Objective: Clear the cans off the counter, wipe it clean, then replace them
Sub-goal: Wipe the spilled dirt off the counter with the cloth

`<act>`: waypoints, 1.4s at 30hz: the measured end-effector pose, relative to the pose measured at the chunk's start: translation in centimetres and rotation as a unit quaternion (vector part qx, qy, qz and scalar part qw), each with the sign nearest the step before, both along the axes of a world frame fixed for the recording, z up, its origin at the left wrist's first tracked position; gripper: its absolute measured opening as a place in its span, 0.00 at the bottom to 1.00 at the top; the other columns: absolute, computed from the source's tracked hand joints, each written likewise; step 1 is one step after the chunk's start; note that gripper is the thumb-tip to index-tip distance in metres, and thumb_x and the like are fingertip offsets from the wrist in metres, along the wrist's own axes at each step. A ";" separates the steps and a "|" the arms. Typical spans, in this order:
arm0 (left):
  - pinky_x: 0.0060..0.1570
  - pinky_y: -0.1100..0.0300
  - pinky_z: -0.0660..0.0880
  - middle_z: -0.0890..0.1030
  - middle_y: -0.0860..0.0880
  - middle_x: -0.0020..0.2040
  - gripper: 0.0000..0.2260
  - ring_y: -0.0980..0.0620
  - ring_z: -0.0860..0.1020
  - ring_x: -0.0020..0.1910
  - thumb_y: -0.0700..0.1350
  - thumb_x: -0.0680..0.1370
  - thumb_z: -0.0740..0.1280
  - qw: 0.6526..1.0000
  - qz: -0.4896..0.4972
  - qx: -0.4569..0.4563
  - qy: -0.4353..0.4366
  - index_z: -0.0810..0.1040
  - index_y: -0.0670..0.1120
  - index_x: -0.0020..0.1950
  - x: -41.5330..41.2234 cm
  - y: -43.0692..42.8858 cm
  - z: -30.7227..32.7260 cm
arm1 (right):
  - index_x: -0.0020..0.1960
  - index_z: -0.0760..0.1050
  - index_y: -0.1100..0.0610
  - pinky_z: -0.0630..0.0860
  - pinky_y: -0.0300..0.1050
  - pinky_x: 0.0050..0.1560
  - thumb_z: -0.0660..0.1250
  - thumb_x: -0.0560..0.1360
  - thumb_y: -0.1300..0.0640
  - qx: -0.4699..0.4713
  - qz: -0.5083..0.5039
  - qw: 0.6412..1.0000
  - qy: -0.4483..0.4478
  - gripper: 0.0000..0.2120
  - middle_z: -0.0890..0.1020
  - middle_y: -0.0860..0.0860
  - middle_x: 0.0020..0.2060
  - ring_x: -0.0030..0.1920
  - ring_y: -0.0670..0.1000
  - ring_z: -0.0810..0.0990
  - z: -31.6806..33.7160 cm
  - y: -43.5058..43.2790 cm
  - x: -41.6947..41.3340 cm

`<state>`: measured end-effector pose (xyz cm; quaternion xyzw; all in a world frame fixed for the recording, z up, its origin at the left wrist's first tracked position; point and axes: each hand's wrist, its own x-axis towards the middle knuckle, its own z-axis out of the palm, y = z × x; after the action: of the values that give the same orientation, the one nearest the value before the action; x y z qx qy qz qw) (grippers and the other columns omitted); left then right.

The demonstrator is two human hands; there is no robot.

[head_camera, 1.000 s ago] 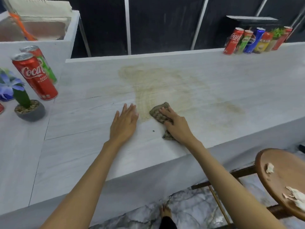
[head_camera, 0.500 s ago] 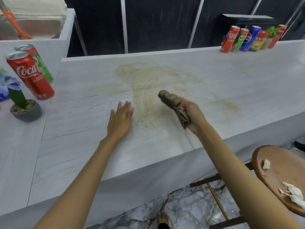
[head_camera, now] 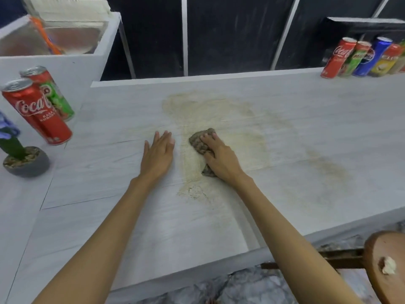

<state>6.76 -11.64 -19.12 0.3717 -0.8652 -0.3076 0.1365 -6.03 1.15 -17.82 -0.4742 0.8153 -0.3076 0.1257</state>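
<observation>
The right hand (head_camera: 221, 159) presses a brown rag (head_camera: 198, 142) on the dirty counter (head_camera: 306, 119). The left hand (head_camera: 157, 153) lies flat beside it.

A snack bar or café, judging by the long pale counter (head_camera: 306, 119), lined-up soft-drink cans (head_camera: 359, 58) and wooden stool (head_camera: 385, 249)

Cloth (head_camera: 200, 143) mid-counter (head_camera: 306, 119); cans (head_camera: 38, 110) left, cans (head_camera: 361, 57) far right.

**Cans set aside, counter stained**

The pale counter (head_camera: 306, 128) carries a wide tan stain (head_camera: 219, 113) at its middle. A crumpled brown cloth (head_camera: 198, 142) lies on the stain. A row of cans (head_camera: 359, 59) stands upright at the far right edge, and two cans (head_camera: 37, 108) stand near the left edge.
</observation>
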 end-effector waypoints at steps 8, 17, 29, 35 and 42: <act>0.73 0.54 0.36 0.53 0.51 0.77 0.22 0.55 0.44 0.76 0.50 0.82 0.44 0.999 0.020 -0.046 -0.021 0.54 0.46 0.76 -1.3 -3.8 0.7 | 0.65 0.73 0.51 0.68 0.31 0.62 0.58 0.72 0.69 -0.060 0.157 0.969 -0.184 0.25 0.74 0.49 0.66 0.63 0.43 0.73 0.9 3.4 0.3; 0.74 0.55 0.40 0.54 0.51 0.77 0.22 0.55 0.47 0.76 0.50 0.82 0.44 0.987 0.029 -0.141 -0.068 0.53 0.45 0.76 -1.2 -4.5 -1.5 | 0.70 0.67 0.55 0.71 0.40 0.51 0.55 0.77 0.63 -0.075 -0.077 0.989 -0.103 0.22 0.73 0.58 0.66 0.54 0.56 0.77 0.6 -8.1 -11.5; 0.73 0.58 0.40 0.51 0.54 0.77 0.22 0.59 0.46 0.75 0.51 0.82 0.43 0.986 0.029 -0.140 -0.085 0.51 0.48 0.76 -1.4 -4.8 -1.9 | 0.65 0.73 0.54 0.67 0.28 0.51 0.58 0.74 0.68 -0.002 0.175 0.983 -0.047 0.23 0.66 0.52 0.71 0.66 0.50 0.72 0.9 -11.6 -7.0; 0.74 0.59 0.41 0.55 0.54 0.76 0.20 0.60 0.49 0.75 0.48 0.82 0.46 0.997 0.030 -0.059 -0.032 0.55 0.49 0.75 -1.2 -4.8 -0.8 | 0.56 0.80 0.57 0.72 0.48 0.64 0.58 0.69 0.73 -0.006 0.224 0.960 -0.170 0.22 0.76 0.51 0.64 0.66 0.43 0.71 1.3 -3.7 -3.4; 0.72 0.58 0.34 0.51 0.53 0.77 0.21 0.58 0.43 0.75 0.49 0.82 0.46 0.998 -0.042 -0.032 -0.027 0.52 0.47 0.75 0.2 -1.8 0.5 | 0.51 0.81 0.44 0.75 0.32 0.47 0.57 0.74 0.69 -0.078 0.149 0.945 -0.281 0.23 0.82 0.39 0.54 0.50 0.45 0.80 2.6 1.0 -4.8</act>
<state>6.93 -13.42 -18.62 0.3383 -0.8930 -0.2751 0.1117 -10.82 2.19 -15.21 -0.4928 0.6405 -0.4686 0.3568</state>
